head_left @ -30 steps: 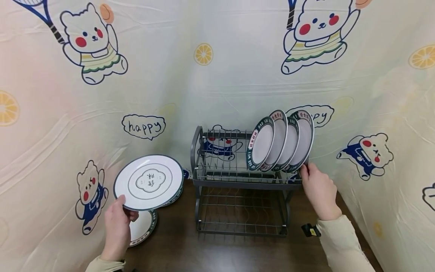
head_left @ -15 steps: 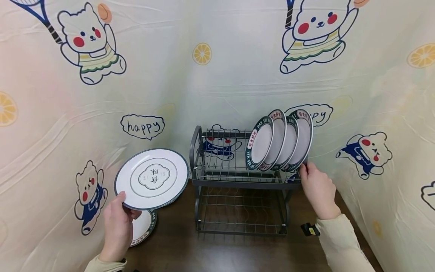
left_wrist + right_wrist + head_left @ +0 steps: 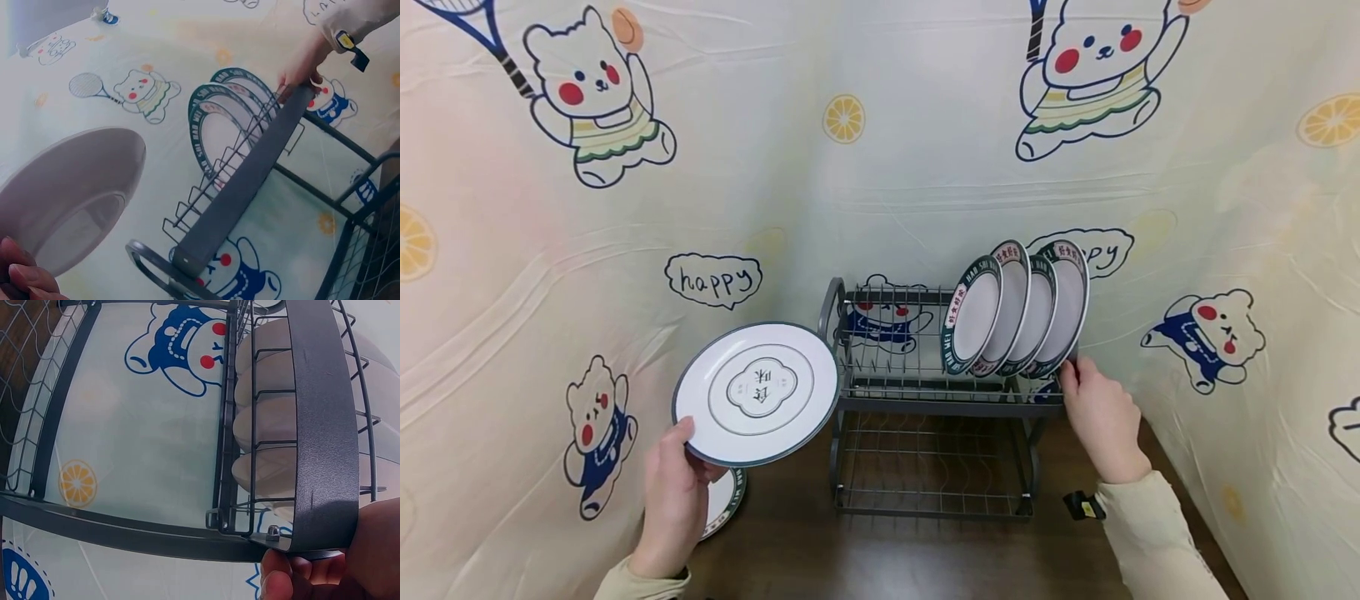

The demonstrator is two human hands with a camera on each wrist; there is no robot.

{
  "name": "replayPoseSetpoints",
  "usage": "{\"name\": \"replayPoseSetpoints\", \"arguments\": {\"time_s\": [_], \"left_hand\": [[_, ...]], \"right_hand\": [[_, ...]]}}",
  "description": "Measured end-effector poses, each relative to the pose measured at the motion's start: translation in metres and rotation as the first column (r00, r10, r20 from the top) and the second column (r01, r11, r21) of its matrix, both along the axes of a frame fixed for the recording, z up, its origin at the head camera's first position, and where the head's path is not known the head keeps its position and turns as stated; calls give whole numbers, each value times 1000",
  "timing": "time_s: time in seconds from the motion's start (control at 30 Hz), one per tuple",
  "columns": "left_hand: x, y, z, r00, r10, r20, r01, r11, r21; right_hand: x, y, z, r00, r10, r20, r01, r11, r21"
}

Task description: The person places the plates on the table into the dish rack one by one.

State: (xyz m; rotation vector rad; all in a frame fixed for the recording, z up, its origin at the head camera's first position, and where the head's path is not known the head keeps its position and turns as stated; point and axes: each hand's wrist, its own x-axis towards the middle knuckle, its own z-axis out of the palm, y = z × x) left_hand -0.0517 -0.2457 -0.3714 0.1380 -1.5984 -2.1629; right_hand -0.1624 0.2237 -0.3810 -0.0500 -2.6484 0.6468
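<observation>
My left hand (image 3: 675, 492) grips a white plate (image 3: 760, 392) by its lower left edge, thumb on top. The plate is tilted, and its face with a thin rim line and a printed emblem shows in the head view. Just right of it stands a dark grey two-tier dish rack (image 3: 925, 408), its left handle partly hidden by the plate. Several plates (image 3: 976, 317) with green patterned rims lean upright at the right end of the top tier. My right hand (image 3: 1105, 417) holds the rack's front right corner; in the right wrist view its fingers curl under the grey bar (image 3: 325, 425).
Another green-rimmed plate (image 3: 721, 500) lies on the brown table (image 3: 910, 558) beneath the left hand, mostly hidden. The rack's lower wire tier (image 3: 932, 458) sits close over the table. A cartoon-printed cloth (image 3: 865, 192) hangs behind and at both sides.
My left hand has moved to the right with the plate, toward the left end of the rack. The emblem has turned on the way. My right hand stays on the rack corner.
</observation>
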Motion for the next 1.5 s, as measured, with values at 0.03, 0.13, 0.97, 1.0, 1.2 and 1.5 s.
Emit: {"name": "replayPoseSetpoints", "arguments": {"time_s": [0.03, 0.13, 0.97, 1.0, 1.2, 1.5], "left_hand": [[0, 1, 0, 1000, -12, 1, 12, 1000, -7], [1, 3, 0, 999, -34, 32, 35, 999, -30], [-7, 24, -1, 982, -118, 150, 135, 985, -108], [-7, 25, -1, 981, -120, 153, 138, 984, -109], [-7, 29, -3, 977, -145, 158, 163, 981, -104], [-12, 33, -2, 972, -195, 129, 206, 976, -77]], "right_hand": [[0, 0, 0, 1000, 2, -1, -2, 1000, 1], [0, -2, 1, 1000, 6, -1, -6, 1000, 0], [4, 8, 11, 992, 32, 121, -31, 999, -9], [5, 8, 11, 991, 33, 126, -32, 999, -11], [14, 10, 16, 992, 49, 116, -46, 999, -27], [29, 6, 19, 997, 56, 48, -54, 998, -35]]}}
